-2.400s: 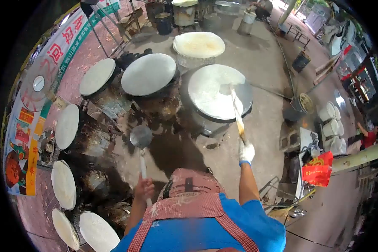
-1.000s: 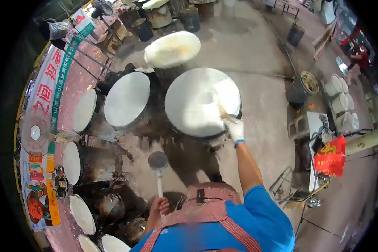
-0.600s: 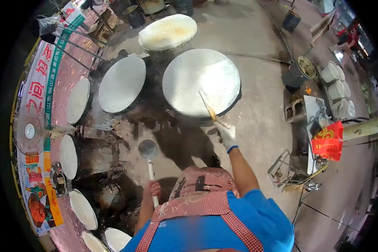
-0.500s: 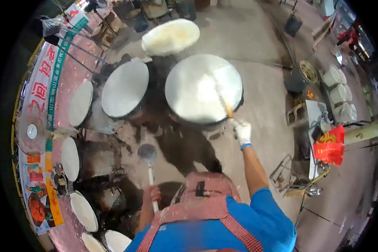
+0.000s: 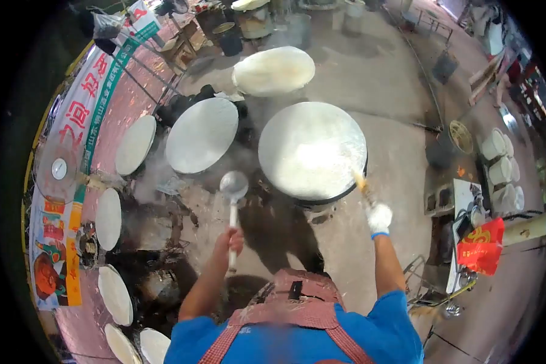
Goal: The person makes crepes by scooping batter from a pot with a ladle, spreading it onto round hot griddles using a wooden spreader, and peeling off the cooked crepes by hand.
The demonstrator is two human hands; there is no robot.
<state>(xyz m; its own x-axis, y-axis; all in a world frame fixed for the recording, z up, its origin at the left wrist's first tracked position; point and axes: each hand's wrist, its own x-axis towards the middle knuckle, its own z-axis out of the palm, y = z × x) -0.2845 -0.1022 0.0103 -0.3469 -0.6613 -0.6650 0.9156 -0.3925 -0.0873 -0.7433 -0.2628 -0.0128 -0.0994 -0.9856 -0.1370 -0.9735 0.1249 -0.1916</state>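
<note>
My left hand (image 5: 230,241), bare, is closed round the pale handle of a metal ladle (image 5: 234,185), whose round bowl points away from me over the floor. In my white-gloved right hand (image 5: 379,218) is a wooden-handled spreader (image 5: 361,183); its far end meets the lower right edge of a large round griddle (image 5: 312,148). A thin white layer covers the griddle, with a bright patch of light on it. Left of it stands another round griddle (image 5: 202,135) with a pale sheet on top. Steam drifts near its lower side.
Several pale-topped griddles curve down the left beside a printed banner (image 5: 73,118). Beyond the large griddle lies a round pale stack (image 5: 273,71). On the right are a dark bucket (image 5: 444,148), white tubs (image 5: 500,170), a narrow table (image 5: 458,267) and a red bag (image 5: 481,247).
The large griddle's white layer now reaches across its right side, which was bare earlier. My right hand has drawn the spreader to the rim. My left hand has lifted the ladle forward.
</note>
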